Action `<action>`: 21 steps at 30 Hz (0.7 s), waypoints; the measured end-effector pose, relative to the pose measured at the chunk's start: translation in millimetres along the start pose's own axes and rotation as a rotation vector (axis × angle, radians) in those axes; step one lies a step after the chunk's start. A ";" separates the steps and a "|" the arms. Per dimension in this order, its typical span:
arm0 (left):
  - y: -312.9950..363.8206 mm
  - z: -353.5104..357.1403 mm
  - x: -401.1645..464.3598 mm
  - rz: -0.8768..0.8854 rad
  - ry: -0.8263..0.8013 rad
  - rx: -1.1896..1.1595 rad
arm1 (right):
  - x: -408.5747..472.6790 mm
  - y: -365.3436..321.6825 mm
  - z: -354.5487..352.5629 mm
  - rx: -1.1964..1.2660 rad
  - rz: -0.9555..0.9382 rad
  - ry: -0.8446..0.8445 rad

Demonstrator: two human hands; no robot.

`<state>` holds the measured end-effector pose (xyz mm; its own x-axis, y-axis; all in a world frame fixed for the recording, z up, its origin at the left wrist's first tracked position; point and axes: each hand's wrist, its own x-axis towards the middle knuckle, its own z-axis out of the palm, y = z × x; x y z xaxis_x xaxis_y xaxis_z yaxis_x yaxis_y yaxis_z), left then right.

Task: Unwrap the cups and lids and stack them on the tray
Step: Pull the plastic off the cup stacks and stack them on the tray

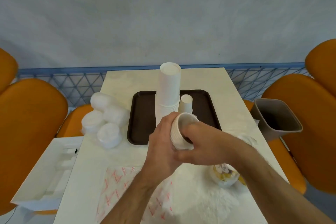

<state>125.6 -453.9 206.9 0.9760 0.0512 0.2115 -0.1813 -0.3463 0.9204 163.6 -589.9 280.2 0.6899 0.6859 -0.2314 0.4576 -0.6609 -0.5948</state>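
Centre frame, both hands — left hand point(161, 143), right hand point(201, 149) — fingers curled round nested cups point(182, 132): light, crushable — hold the ribbed walls.

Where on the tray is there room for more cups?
The tray is bare left of the tall cup stack and right of the small cup stack. The middle is crowded. Left of the tray, wrapped lids fill the table.
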 end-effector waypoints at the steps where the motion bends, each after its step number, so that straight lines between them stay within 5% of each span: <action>1: -4.3 -2.2 -0.3 0.037 -0.004 0.111 | 3.0 -4.8 -0.2 0.024 0.013 -0.024; 6: -17.1 -7.4 -1.5 0.141 0.103 0.451 | 12.2 -13.9 -6.5 0.392 0.122 -0.133; 11: -22.9 -17.8 -2.6 0.156 0.121 0.470 | 11.5 -3.9 -3.9 0.977 0.219 -0.077; 15: -23.7 -20.5 -2.9 0.139 0.075 0.538 | 7.2 3.1 0.4 1.109 0.224 -0.059; 21: -21.9 -24.2 -2.6 0.107 0.033 0.579 | -13.1 0.8 -5.5 1.256 0.186 0.184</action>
<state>124.1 -423.8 194.1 0.9501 0.0136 0.3116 -0.1742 -0.8056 0.5663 158.0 -601.1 287.0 0.7989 0.4964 -0.3396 -0.4252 0.0669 -0.9026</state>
